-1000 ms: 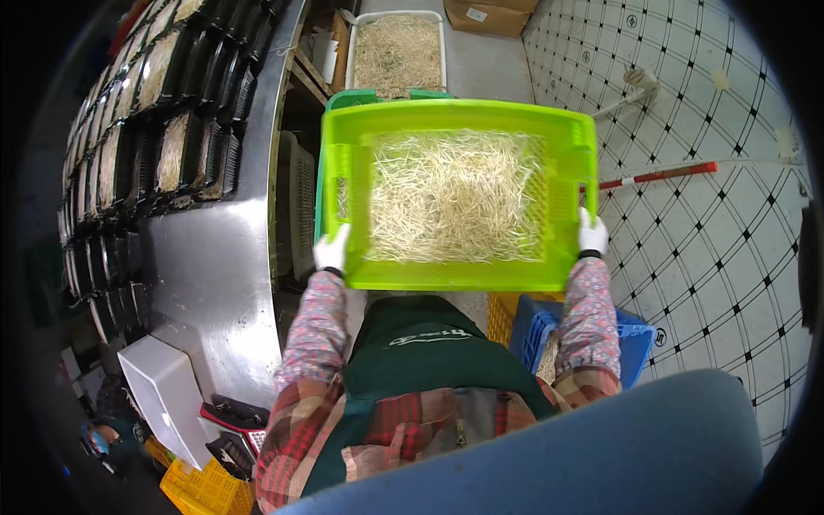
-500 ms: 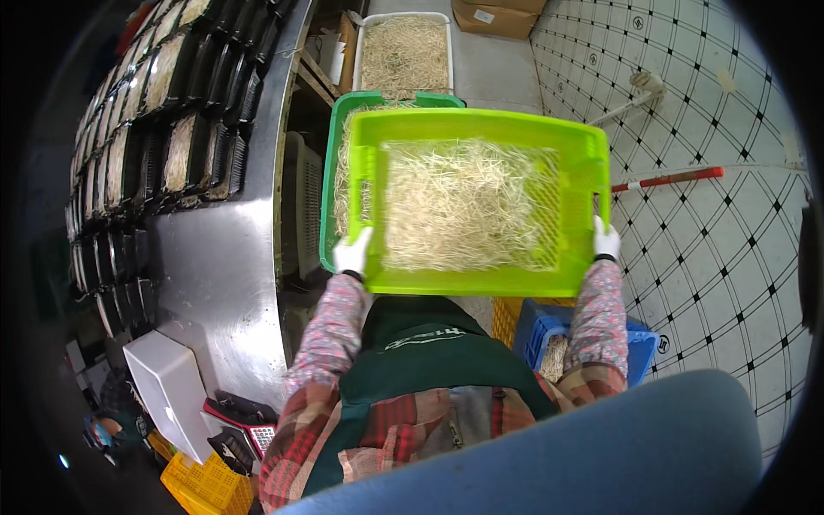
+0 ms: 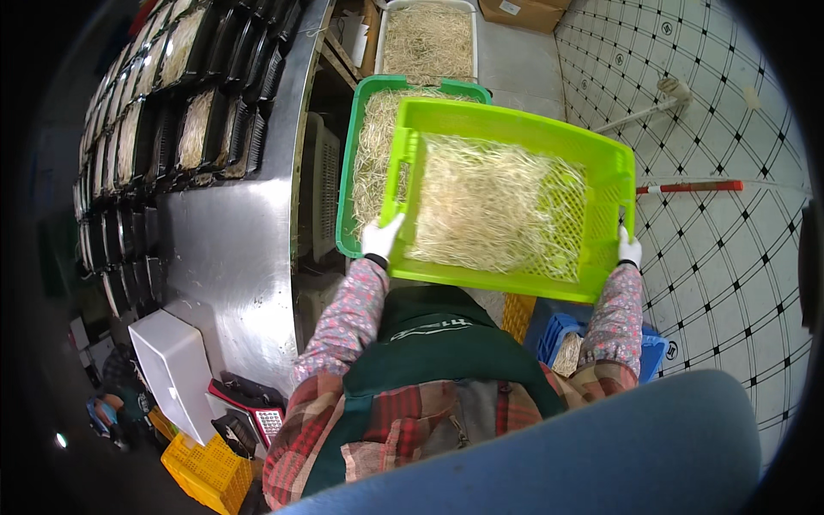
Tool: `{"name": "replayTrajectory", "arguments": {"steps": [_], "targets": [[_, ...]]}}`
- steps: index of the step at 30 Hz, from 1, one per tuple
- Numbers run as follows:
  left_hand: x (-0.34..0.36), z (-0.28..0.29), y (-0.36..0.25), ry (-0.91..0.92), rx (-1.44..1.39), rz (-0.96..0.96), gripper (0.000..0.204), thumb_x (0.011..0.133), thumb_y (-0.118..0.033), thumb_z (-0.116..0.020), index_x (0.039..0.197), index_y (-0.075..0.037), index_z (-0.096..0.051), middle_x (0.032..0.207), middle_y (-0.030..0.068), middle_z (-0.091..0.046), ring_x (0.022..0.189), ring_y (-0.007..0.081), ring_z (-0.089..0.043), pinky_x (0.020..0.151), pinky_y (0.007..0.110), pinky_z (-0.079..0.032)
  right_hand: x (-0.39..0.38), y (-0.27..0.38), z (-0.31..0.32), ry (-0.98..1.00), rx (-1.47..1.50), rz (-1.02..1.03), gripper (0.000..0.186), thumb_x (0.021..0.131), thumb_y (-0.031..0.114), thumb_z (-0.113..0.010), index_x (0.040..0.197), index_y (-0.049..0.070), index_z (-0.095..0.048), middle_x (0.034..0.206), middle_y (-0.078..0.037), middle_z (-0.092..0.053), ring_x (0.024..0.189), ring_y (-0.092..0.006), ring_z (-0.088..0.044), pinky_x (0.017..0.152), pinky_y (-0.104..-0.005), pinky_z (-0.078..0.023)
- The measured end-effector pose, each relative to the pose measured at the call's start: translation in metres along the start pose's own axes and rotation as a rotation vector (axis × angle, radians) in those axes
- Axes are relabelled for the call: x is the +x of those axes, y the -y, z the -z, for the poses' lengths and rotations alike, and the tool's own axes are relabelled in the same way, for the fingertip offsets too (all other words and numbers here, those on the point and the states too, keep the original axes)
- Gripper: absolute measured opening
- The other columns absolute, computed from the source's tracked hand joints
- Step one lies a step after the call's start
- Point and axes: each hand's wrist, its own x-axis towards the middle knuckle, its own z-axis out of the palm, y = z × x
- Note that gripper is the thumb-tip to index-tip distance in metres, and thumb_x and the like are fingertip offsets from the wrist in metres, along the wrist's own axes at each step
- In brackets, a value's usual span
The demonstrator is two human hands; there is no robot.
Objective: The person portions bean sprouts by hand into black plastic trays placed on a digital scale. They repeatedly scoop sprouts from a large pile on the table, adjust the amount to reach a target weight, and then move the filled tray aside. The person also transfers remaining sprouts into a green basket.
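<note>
A bright lime-green basket [image 3: 524, 283] with a mesh bottom is held up in front of me, tilted with its right side lower. Thin pale strands [image 3: 481, 206], like dried sprouts or small dried fish, cover much of its bottom; bare mesh shows at the right. My left hand [image 3: 383, 237], in a white glove, is closed on the basket's left end. On the opposite end, my right hand [image 3: 630, 247], also white-gloved, grips the rim by the handle slot. Partly behind the basket stands a darker green bin [image 3: 346, 180] full of the same strands.
Beyond the green bin is a white tub [image 3: 475, 43] of strands. A steel table [image 3: 227, 249] at my left carries stacked black trays [image 3: 206, 129], a white box [image 3: 176, 378] and a scale [image 3: 266, 421]. Blue [image 3: 652, 348] and yellow crates [image 3: 206, 472] stand low; a red-ended pole [image 3: 695, 186] lies right.
The lime-green basket has turned a little clockwise, its right side dropping, and the strands have shifted in it. Both hands keep their hold. The whole view has slid slightly rightward.
</note>
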Motion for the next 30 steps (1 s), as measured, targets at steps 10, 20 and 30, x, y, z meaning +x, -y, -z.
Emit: {"name": "replayTrajectory", "arguments": {"steps": [10, 20, 30], "targets": [[0.002, 0.105, -0.042, -0.109, -0.099, 0.085, 0.041, 0.084, -0.032, -0.078, 0.101, 0.004, -0.069, 0.089, 0.0132, -0.072, 0.073, 0.0186, -0.070, 0.068, 0.030, -0.055, -0.088, 0.050, -0.096, 0.149, 0.186, 0.113, 0.052, 0.093, 0.051, -0.060, 0.101, 0.001, -0.070, 0.092, -0.017, -0.071, 0.085, -0.0321, -0.066, 0.080, -0.0401, -0.050], [0.022, 0.129, 0.015, -0.188, -0.092, 0.109, 0.042, 0.084, -0.035, -0.078, 0.097, 0.004, -0.071, 0.094, 0.0122, -0.074, 0.078, 0.0180, -0.071, 0.072, 0.030, -0.056, -0.115, 0.077, -0.095, 0.002, 0.094, 0.261, 0.052, 0.091, 0.050, -0.063, 0.104, 0.000, -0.069, 0.096, -0.023, -0.069, 0.093, -0.0351, -0.065, 0.086, -0.0402, -0.049], [-0.014, 0.060, 0.038, -0.119, -0.074, 0.067, 0.032, 0.083, -0.026, -0.079, 0.097, 0.002, -0.072, 0.088, 0.0086, -0.074, 0.073, 0.0138, -0.065, 0.071, 0.029, -0.051, -0.075, 0.035, -0.042, -0.005, 0.114, 0.051, 0.052, 0.092, 0.051, -0.063, 0.099, -0.001, -0.070, 0.091, -0.019, -0.071, 0.081, -0.0318, -0.067, 0.075, -0.0393, -0.051]]}}
